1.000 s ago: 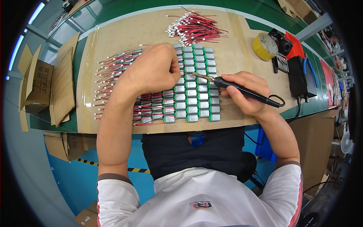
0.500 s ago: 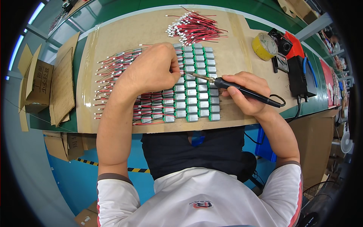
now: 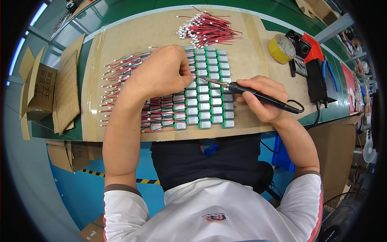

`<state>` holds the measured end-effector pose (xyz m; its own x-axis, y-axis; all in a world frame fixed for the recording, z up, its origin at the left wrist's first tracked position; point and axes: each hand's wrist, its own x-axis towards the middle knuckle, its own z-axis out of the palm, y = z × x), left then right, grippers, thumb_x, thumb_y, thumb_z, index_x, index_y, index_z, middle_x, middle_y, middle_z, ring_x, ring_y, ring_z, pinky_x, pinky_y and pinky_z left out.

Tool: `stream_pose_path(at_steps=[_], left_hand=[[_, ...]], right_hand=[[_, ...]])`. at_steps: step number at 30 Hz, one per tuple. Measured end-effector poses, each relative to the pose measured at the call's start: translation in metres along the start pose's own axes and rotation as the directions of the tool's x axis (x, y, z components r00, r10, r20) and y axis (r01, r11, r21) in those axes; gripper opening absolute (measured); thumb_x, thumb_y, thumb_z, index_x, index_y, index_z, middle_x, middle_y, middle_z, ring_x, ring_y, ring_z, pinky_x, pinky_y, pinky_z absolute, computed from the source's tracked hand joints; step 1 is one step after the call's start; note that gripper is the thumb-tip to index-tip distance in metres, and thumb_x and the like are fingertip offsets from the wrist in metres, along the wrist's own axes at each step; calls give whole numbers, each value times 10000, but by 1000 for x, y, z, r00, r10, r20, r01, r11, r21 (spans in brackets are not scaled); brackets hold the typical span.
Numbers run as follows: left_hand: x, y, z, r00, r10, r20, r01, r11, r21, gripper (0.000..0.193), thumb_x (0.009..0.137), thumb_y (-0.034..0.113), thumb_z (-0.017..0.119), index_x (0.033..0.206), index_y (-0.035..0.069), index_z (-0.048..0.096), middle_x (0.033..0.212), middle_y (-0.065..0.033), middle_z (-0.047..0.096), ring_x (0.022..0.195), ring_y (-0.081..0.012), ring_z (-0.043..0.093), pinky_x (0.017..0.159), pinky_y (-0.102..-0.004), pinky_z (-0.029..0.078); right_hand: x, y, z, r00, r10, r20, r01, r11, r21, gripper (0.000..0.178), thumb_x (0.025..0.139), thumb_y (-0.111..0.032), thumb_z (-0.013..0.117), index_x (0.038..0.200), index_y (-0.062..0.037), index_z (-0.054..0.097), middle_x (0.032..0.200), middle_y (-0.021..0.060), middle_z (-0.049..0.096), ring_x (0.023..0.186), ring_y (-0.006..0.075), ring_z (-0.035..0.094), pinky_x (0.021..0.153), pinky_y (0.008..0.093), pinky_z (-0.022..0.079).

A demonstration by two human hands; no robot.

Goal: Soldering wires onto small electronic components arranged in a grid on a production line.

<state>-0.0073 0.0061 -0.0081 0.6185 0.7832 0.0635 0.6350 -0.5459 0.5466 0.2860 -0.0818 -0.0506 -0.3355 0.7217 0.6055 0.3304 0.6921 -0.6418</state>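
Soldering iron (image 3: 266, 99) sits in the snug grip of the right hand (image 3: 271, 88), tip pointing left over the motor block (image 3: 204, 98)! Left hand (image 3: 165, 74) arches above that block, wrist bent, fingers curled downward; whether its grip pinches anything, I can't tell. Left of the block, an open cardboard box (image 3: 42, 88); beyond its right side, a red tray (image 3: 313, 47), contents of both unclear.
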Motion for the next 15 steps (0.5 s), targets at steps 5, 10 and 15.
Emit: stream_pose_path(at_steps=[5,10,15], left_hand=[[0,1,-3,999,-32,23,32,999,-36,135,763,51,850,811,-30,753,881,-145,707,833,-291,683,768,-385,550],[-2,6,-7,999,-35,-25,32,994,-104,146,764,55,871,871,-21,806,843,-134,703,821,-260,666,768,-377,544],[0,2,-8,999,-39,5,39,994,-102,126,785,49,868,876,-19,813,781,-110,729,785,-226,675,747,-357,547]], right_hand=[[0,0,-1,1000,-8,-4,8,1000,-18,275,858,14,751,1124,80,766,804,130,762,699,219,731,635,305,562],[1,-1,-3,1000,-19,-10,18,999,-44,269,858,9,750,1116,82,765,802,132,760,700,222,731,635,307,563],[2,-3,-3,1000,-27,-7,27,998,-55,264,857,7,747,1109,81,766,801,132,760,697,221,731,635,306,564]])
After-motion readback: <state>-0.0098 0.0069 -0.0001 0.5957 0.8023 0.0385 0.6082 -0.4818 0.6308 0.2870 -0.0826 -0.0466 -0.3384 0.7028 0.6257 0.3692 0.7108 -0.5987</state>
